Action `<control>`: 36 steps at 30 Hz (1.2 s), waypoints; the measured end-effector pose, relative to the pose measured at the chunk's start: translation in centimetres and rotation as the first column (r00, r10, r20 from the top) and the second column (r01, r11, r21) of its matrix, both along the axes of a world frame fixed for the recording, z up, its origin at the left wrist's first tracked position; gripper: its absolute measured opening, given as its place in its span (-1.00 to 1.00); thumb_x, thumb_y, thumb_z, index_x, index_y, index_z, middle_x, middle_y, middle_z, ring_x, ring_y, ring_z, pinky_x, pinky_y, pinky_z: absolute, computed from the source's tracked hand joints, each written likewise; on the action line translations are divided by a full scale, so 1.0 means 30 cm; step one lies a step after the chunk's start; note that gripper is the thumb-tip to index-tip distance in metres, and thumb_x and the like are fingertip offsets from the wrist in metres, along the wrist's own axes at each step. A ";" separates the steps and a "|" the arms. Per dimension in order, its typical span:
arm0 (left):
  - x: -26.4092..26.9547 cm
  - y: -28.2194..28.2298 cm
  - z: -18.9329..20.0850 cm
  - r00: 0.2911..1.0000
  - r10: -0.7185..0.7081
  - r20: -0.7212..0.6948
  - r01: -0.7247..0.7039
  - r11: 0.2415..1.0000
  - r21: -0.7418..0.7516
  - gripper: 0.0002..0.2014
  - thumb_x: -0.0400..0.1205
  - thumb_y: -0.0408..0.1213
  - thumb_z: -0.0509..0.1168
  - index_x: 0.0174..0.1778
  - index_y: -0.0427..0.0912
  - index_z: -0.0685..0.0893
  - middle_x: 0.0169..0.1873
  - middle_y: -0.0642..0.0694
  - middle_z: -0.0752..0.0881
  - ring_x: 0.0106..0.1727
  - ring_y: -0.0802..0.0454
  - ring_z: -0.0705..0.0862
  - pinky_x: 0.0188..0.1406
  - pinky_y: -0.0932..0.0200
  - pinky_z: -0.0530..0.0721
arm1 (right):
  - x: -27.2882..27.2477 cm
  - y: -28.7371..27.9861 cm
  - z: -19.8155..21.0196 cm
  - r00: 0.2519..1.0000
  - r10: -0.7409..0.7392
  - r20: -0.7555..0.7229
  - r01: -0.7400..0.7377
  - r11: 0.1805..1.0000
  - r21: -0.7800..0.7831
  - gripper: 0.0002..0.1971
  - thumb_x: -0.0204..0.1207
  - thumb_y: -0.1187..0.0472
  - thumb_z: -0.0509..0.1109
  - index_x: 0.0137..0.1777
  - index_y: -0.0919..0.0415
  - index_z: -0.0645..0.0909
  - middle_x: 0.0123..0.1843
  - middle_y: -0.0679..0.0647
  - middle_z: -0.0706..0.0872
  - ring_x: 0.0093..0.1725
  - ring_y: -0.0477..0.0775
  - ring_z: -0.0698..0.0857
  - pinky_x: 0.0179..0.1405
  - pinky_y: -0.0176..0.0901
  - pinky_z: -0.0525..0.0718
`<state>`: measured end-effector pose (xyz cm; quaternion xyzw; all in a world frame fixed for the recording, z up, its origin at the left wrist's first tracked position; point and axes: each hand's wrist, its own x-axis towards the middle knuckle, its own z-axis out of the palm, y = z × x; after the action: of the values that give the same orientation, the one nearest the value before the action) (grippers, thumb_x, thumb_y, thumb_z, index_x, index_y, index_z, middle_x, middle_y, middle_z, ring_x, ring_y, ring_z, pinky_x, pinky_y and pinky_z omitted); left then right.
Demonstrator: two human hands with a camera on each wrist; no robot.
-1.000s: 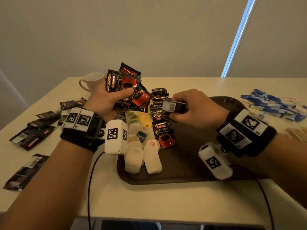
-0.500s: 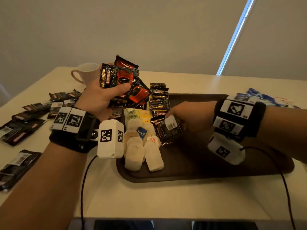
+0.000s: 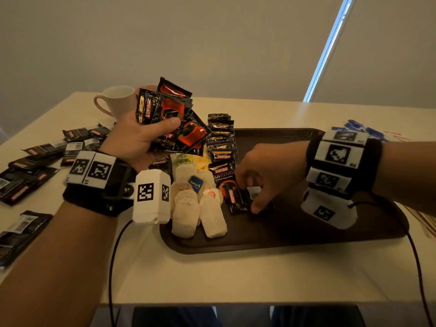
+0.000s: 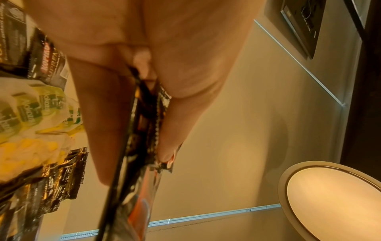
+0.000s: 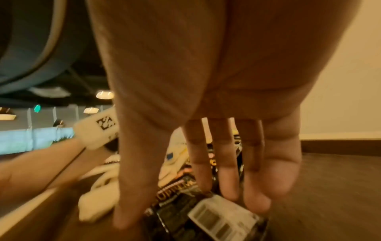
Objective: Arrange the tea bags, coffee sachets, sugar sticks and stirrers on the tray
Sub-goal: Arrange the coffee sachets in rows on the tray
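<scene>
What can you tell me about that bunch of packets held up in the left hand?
The fanned coffee sachets are glossy black foil printed with red cups and the word Kopiko. The left hand grips them by their lower ends, thumb across the front, fingers behind. They stand roughly upright above the tray's far left corner, in front of a pale mug, touching only the hand.

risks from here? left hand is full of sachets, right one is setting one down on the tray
1. The left hand grips a fanned bunch of sachets above the tea bags; a loose one could slip and scatter them.
2. The right hand places a sachet tight against the sachet row; its fingers may nudge the row crooked.
</scene>
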<state>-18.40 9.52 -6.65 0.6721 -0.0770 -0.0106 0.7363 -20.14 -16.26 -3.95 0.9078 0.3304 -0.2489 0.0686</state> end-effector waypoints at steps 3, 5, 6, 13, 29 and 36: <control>-0.002 -0.006 -0.002 1.000 0.005 0.005 -0.005 1.000 -0.025 -0.32 0.45 -0.29 0.44 0.53 -0.19 0.46 0.24 -0.18 0.75 0.17 -0.12 0.79 -0.20 0.02 0.80 | -0.001 0.033 -0.022 0.998 0.046 0.032 -0.042 0.992 -0.116 -0.48 0.30 -0.21 0.64 0.15 0.05 0.64 0.00 -0.09 0.67 -0.14 -0.17 0.56 -0.23 -0.36 0.56; -0.004 -0.008 -0.002 1.000 0.009 0.004 -0.009 1.000 -0.023 -0.33 0.45 -0.29 0.44 0.52 -0.20 0.47 0.22 -0.19 0.76 0.16 -0.13 0.79 -0.20 0.03 0.80 | -0.003 0.045 -0.025 0.998 0.056 0.039 -0.050 0.987 -0.153 -0.50 0.36 -0.15 0.63 0.19 0.08 0.63 0.01 -0.08 0.64 -0.07 -0.09 0.58 -0.24 -0.38 0.54; -0.004 -0.009 -0.003 1.000 0.015 0.006 -0.015 1.000 -0.018 -0.34 0.44 -0.29 0.45 0.51 -0.21 0.49 0.21 -0.18 0.77 0.15 -0.12 0.80 -0.20 0.03 0.80 | -0.005 0.045 -0.024 0.998 0.051 0.044 -0.044 0.988 -0.150 -0.53 0.40 -0.11 0.61 0.20 0.09 0.62 0.01 -0.07 0.63 -0.04 -0.06 0.59 -0.24 -0.37 0.55; -0.002 -0.010 -0.014 1.000 0.019 0.001 -0.019 0.999 0.029 -0.53 0.37 -0.20 0.51 0.22 -0.13 0.69 0.14 -0.21 0.80 0.18 -0.17 0.79 0.19 -0.30 0.70 | -0.025 0.023 0.018 0.978 -0.007 0.207 -0.010 0.997 0.082 -0.80 0.62 0.09 0.38 0.13 0.15 0.73 -0.12 -0.01 0.74 -0.17 -0.05 0.67 -0.12 -0.16 0.72; -0.001 0.008 -0.022 1.000 -0.003 0.004 0.003 0.999 0.050 -0.31 0.33 -0.05 0.66 0.36 -0.15 0.63 0.20 -0.20 0.78 0.23 -0.19 0.76 0.28 -0.39 0.64 | 0.084 -0.005 -0.067 0.790 -0.482 -0.378 0.610 0.672 0.419 -0.78 0.52 0.26 0.54 0.13 0.26 0.65 -0.06 0.21 0.86 -0.15 0.14 0.87 -0.21 -0.14 0.84; -0.012 -0.001 -0.012 1.000 -0.020 -0.005 0.021 0.998 0.066 -0.34 0.31 -0.07 0.61 0.33 -0.15 0.63 0.18 -0.20 0.79 0.21 -0.17 0.77 0.26 -0.39 0.65 | 0.084 0.012 -0.067 0.884 -0.428 -0.185 0.465 0.772 0.433 -0.55 0.51 0.23 0.56 0.31 0.10 0.44 -0.24 0.11 0.82 -0.35 0.03 0.84 -0.25 -0.09 0.83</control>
<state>-18.75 9.50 -7.01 0.6951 -0.0819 -0.0221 0.7139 -17.62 -15.91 -5.96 0.9393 0.1576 -0.2058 -0.2247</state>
